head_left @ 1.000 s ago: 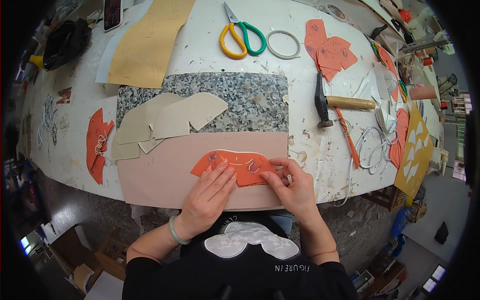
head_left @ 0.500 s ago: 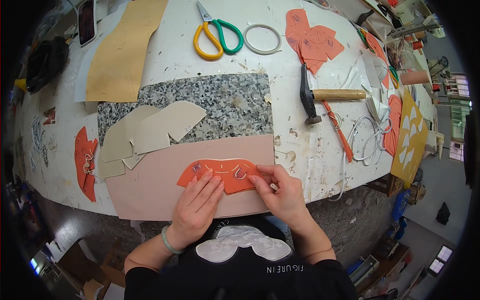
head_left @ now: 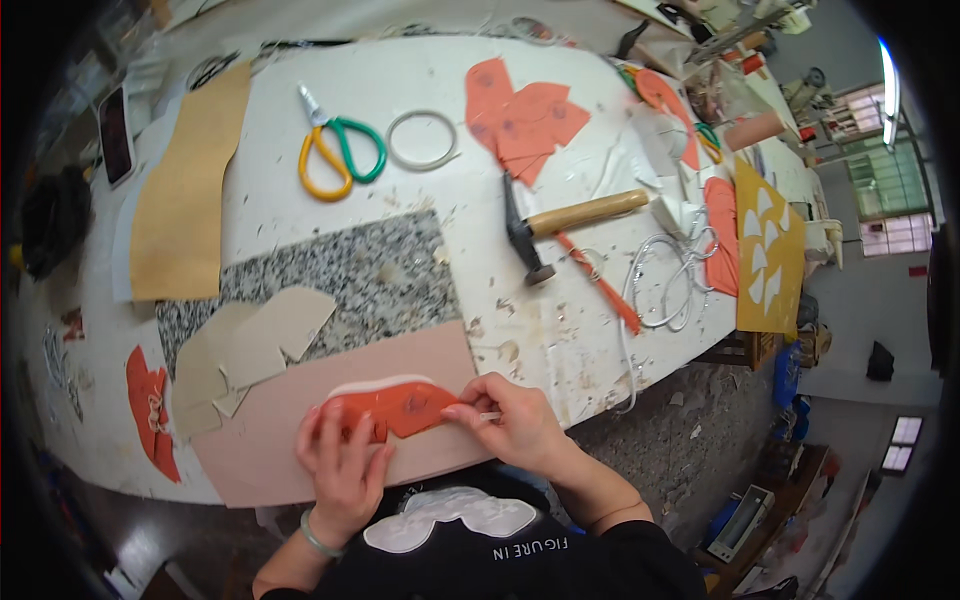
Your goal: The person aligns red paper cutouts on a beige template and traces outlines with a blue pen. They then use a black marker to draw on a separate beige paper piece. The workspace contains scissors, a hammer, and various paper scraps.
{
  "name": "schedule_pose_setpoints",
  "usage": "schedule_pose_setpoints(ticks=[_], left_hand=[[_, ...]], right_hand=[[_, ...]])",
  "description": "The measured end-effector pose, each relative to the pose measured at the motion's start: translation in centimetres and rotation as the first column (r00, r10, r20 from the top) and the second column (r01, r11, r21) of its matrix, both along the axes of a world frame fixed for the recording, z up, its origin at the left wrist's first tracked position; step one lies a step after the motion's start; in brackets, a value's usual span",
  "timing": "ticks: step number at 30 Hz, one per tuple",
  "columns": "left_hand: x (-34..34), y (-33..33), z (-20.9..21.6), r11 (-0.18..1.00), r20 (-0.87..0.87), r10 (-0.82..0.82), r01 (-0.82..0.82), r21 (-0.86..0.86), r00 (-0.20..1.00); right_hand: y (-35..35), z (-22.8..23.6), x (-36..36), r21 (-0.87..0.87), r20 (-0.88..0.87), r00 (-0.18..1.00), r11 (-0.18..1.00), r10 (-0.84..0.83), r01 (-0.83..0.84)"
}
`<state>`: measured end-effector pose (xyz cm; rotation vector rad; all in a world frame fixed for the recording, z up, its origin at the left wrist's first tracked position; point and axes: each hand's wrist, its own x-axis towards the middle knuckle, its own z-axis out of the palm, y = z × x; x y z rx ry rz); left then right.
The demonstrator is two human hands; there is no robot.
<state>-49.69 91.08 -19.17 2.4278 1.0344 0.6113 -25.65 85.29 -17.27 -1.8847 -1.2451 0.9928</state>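
An orange eye-mask-shaped piece (head_left: 425, 402), with a dark purplish mark, lies in front of me over a pale layer (head_left: 385, 381) that shows along its far edge. My left hand (head_left: 345, 465) rests on the left end of the orange piece, fingers stretched and somewhat apart. With thumb and fingertips my right hand (head_left: 515, 425) pinches the piece's right tip. A small whitish thing, too small to name, sticks out between those fingers. Beneath everything is a pink sheet (head_left: 260, 465), which partly covers a speckled stone slab (head_left: 390, 265).
Beige cut pieces (head_left: 255, 350) overlap slab and sheet. Beyond lie scissors (head_left: 340, 155), a coil (head_left: 421, 141), orange cutouts (head_left: 525, 115) and a hammer (head_left: 585, 212). White cord (head_left: 655, 290) is at right. At left are another orange piece (head_left: 150, 415), a tan strip (head_left: 190, 195) and a phone (head_left: 116, 135).
The view has swung, so the bench sits lower and further left. More of the pale layer shows behind the orange piece, and the light slit marks seen before no longer show.
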Motion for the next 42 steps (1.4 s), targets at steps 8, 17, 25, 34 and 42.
schedule_pose_setpoints(ticks=[8,17,25,34,42], left_hand=[[-0.6,0.3,-1.1,0.997,-0.032,0.038,-0.040,-0.059,0.999],[0.1,0.6,-1.9,0.999,-0.230,-0.015,0.026,0.045,0.973],[-0.3,0.5,-2.7,0.996,-0.246,0.020,0.001,0.085,0.969],[-1.1,1.5,-1.0,0.986,-0.090,-0.013,-0.003,-0.167,0.996],[9.6,4.9,5.7,0.587,0.544,0.167,0.360,-0.725,0.822]], right_hand=[[3.6,0.7,10.8,0.095,-0.382,0.920,0.986,-0.090,0.135],[13.1,4.1,27.8,-0.095,-0.145,0.938,0.948,-0.315,0.304],[16.2,-0.2,28.6,-0.150,-0.143,0.925,0.932,-0.351,0.331],[11.3,4.2,27.3,-0.087,-0.078,0.975,0.976,-0.207,0.201],[7.8,6.4,11.3,-0.074,-0.412,0.899,0.978,0.149,-0.196]])
